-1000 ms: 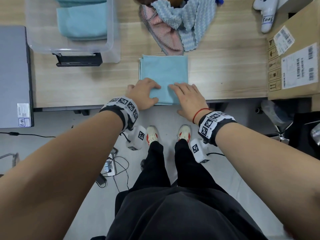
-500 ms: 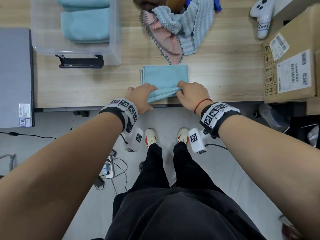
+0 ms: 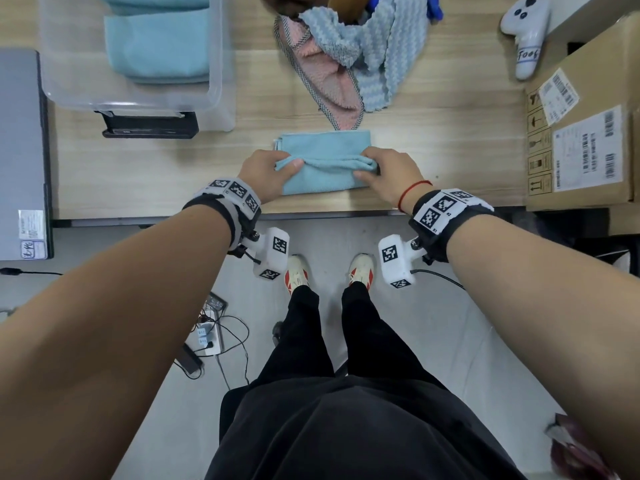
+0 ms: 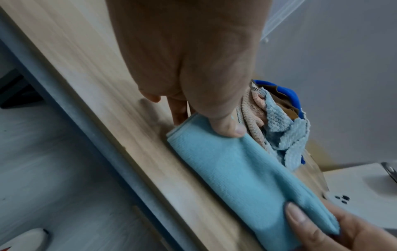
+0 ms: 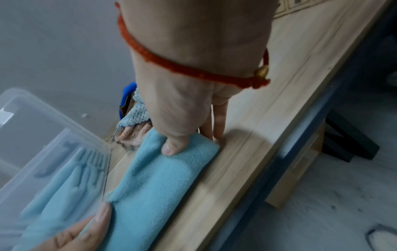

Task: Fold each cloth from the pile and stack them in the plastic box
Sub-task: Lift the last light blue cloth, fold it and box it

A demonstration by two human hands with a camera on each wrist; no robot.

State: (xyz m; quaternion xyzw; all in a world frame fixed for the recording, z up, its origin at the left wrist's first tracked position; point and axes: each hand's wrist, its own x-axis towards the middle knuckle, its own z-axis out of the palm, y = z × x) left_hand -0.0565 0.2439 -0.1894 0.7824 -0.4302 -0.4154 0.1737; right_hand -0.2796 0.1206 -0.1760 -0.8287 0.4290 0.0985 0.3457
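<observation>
A light blue cloth [image 3: 322,150] lies on the wooden table near its front edge, its near half lifted and rolled away from me. My left hand [image 3: 273,168] pinches the raised fold at its left end, thumb on top [image 4: 227,129]. At the right end my right hand [image 3: 377,169] pinches the same fold [image 5: 171,147]. Behind the cloth sits the pile [image 3: 349,57] of pink and blue-striped cloths. The clear plastic box [image 3: 214,81] at the back left holds folded light blue cloths [image 3: 156,46].
A cardboard box [image 3: 585,133] fills the table's right side, with a white controller [image 3: 526,32] behind it. A grey laptop [image 3: 20,150] lies at the left. A black stand [image 3: 149,124] sits under the plastic box. Cables and a power strip lie on the floor.
A second ago both hands lay flat on the cloth's near edge. They have since pinched that edge and carried it up and away from me, over the cloth's middle.
</observation>
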